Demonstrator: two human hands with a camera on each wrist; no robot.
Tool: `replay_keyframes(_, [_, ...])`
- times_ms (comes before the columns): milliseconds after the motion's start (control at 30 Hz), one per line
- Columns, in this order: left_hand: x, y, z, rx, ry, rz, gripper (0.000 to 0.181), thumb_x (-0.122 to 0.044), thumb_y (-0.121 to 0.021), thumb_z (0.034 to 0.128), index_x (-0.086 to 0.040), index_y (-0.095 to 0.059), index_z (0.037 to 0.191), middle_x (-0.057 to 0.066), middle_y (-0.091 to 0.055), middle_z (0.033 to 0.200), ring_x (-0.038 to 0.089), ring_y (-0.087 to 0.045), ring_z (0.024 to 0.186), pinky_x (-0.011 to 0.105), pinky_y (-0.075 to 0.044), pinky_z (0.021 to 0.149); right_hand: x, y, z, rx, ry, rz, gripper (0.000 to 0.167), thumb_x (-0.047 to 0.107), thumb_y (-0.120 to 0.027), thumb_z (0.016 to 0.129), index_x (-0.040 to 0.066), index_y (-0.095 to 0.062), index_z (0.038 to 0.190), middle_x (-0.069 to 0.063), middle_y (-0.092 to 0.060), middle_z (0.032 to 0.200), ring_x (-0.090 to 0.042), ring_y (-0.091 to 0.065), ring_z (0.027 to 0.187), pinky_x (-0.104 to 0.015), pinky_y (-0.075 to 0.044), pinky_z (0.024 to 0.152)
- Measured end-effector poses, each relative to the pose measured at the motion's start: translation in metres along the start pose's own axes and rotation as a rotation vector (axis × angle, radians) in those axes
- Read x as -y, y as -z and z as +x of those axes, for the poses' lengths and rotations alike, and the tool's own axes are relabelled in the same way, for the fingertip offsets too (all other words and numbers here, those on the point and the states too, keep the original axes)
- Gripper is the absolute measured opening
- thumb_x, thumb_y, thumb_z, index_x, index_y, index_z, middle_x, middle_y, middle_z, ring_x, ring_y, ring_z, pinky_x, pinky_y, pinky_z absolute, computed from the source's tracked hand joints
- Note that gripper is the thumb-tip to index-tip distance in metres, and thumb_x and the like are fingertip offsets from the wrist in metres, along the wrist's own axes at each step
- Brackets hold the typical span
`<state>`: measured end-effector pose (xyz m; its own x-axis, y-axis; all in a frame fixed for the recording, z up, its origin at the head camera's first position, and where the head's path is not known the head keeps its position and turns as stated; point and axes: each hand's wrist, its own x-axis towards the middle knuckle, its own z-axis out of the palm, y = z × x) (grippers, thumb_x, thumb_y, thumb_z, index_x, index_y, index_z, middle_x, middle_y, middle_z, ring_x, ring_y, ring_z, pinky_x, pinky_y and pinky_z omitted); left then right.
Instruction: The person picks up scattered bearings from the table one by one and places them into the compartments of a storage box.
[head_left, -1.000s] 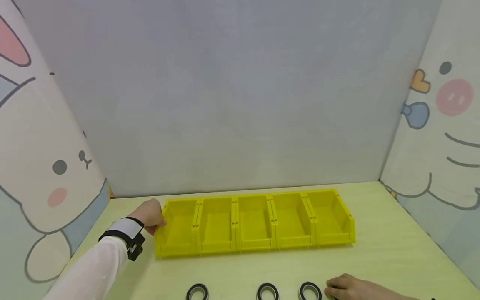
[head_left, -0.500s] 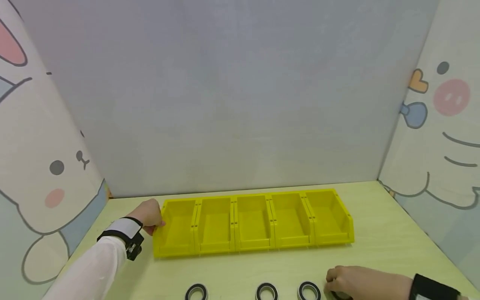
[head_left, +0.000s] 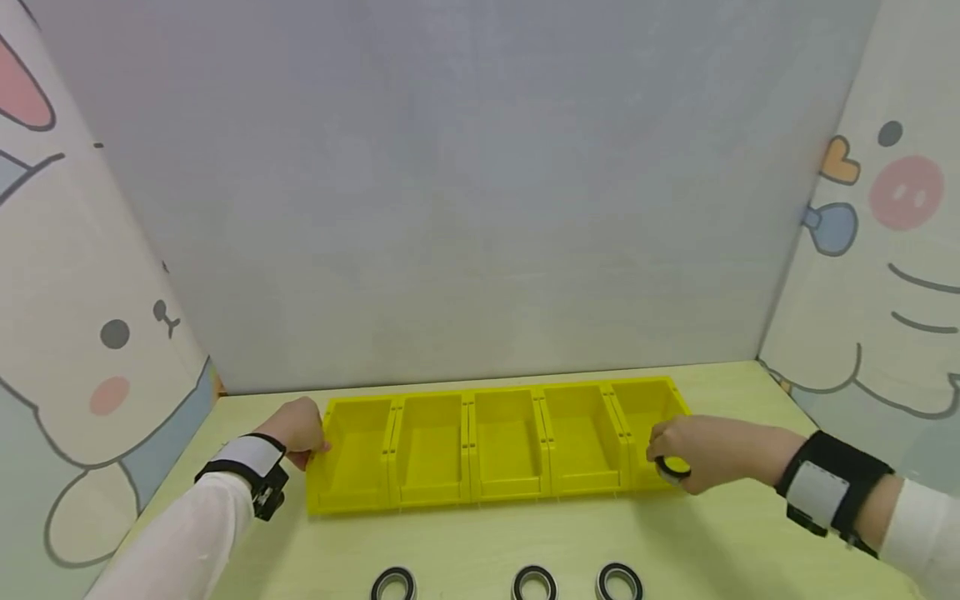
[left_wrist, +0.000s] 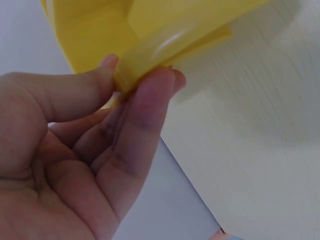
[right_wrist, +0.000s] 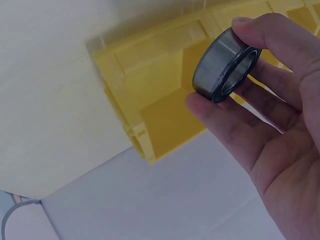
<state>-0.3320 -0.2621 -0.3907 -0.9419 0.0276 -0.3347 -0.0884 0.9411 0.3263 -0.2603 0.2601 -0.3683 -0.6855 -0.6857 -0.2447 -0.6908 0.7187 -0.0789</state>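
Note:
A row of joined yellow bins (head_left: 510, 492) stands on the table. My left hand (head_left: 300, 429) pinches the side wall of the leftmost bin between thumb and fingers, as the left wrist view shows its yellow edge (left_wrist: 170, 45). Over the front of the rightmost bin, my right hand (head_left: 701, 450) holds a ball bearing (right_wrist: 220, 67) by its outer rim, thumb on one side and fingers on the other. The bearing is a steel ring with a dark face. Three more bearings lie near the table's front: one at left (head_left: 393, 583), two others (head_left: 535, 582) further right.
The pale table (head_left: 480, 542) ends at a grey back wall (head_left: 480, 208). Side panels with cartoon animals (head_left: 112, 400) close off the left and right. Low dividers (head_left: 468, 450) separate the bins.
My right hand has picked up the bearing from the table's front right and carried it up and forward to the rightmost bin. The left hand has stayed on the bin wall.

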Motion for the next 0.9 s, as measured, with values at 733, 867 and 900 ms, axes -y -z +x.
replay_keyframes(733, [-0.002,0.000,-0.006,-0.015,-0.018,-0.013,0.013,-0.005,-0.070,0.0832,0.005,-0.064,0.079,0.009,-0.063,0.067,0.019,-0.066,0.052,0.029,-0.057,0.054,-0.066,-0.010,0.070,-0.063,-0.155,0.052,0.013,0.003,-0.072,0.078,0.007,-0.064,0.088,-0.003,-0.057,0.076,-0.014,-0.047,0.065,-0.025,-0.045,0.060])
replay_keyframes(867, [-0.002,0.000,-0.007,-0.017,-0.018,-0.013,0.013,-0.006,-0.070,0.0834,0.005,-0.064,0.079,0.010,-0.063,0.067,0.019,-0.066,0.052,0.029,-0.057,0.053,-0.071,-0.028,0.081,-0.069,-0.186,0.082,0.013,0.002,-0.070,0.081,0.007,-0.067,0.092,-0.001,-0.060,0.079,-0.012,-0.048,0.067,-0.026,-0.047,0.063])
replay_keyframes(900, [-0.002,0.001,-0.008,-0.017,-0.018,-0.013,0.013,-0.005,-0.069,0.0834,0.005,-0.064,0.079,0.010,-0.063,0.067,0.019,-0.066,0.053,0.029,-0.057,0.053,-0.072,-0.033,0.083,-0.076,-0.184,0.074,0.012,0.001,-0.070,0.081,0.007,-0.066,0.091,-0.001,-0.060,0.079,-0.012,-0.048,0.066,-0.026,-0.047,0.063])
